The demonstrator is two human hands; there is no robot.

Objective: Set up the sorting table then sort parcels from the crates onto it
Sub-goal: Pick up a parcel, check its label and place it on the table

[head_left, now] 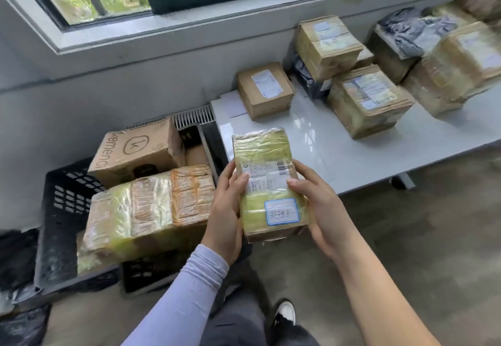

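I hold a small parcel [267,180] wrapped in yellowish tape, label side up, in front of me over the near left corner of the white sorting table [339,161]. My left hand [226,210] grips its left edge with the thumb on the label. My right hand [318,204] grips its right edge, thumb on top. Below left, a black crate [61,210] holds a large taped parcel [147,210] and a brown carton [138,153]. Several parcels sit on the table, among them a plain brown box [264,89] and a taped box [368,100].
A wall with a window sill runs behind the table and crates. A second black crate [195,135] stands behind the first, next to the table's left end. Black plastic bags [19,326] lie at the lower left. My shoe [284,314] is on the concrete floor.
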